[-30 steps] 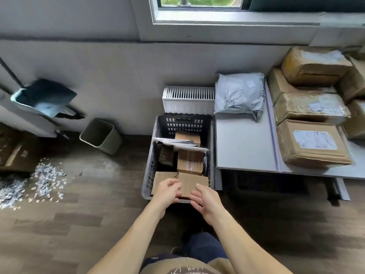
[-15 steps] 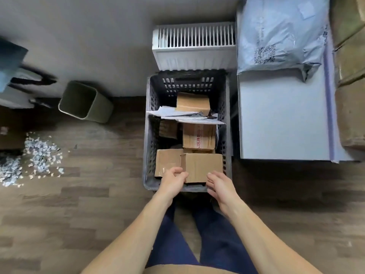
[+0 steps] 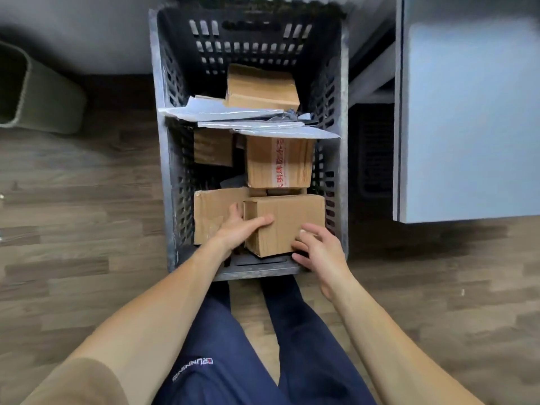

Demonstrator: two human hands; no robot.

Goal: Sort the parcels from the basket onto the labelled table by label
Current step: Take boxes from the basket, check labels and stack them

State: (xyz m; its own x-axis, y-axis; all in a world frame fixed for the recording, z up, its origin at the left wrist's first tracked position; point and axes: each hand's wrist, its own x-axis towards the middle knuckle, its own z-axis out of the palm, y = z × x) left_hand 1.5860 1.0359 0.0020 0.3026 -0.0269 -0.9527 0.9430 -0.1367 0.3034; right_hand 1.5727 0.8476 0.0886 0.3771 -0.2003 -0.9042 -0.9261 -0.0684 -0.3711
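Two bare hands reach into a dark grey plastic basket (image 3: 344, 141) with slotted, lattice-like walls, standing on a brown wood-grain floor (image 3: 87, 200). At the basket's near end they hold a small brown cardboard box (image 3: 292, 217), plain and matt, with softened corners and a faint strip of clear tape. The left hand (image 3: 236, 229) grips the box's left side, thumb (image 3: 260, 222) laid flat across the top and fingers tucked down the side. The right hand (image 3: 321, 249) curls its slightly spread fingers round the near right corner.

Just left of the box lies a flat, creased cardboard parcel (image 3: 213, 211). Beyond it stands a taller cardboard box with red printed tape (image 3: 280, 162), then crumpled grey plastic mailer bags (image 3: 233, 112) lying across the basket, and another cardboard box (image 3: 260, 89) at the far end. A smooth pale blue-grey table (image 3: 467, 112) stands to the right, and an olive-green plastic bin (image 3: 38, 92) sits far left. Navy trousers (image 3: 233, 346) show at the near edge.
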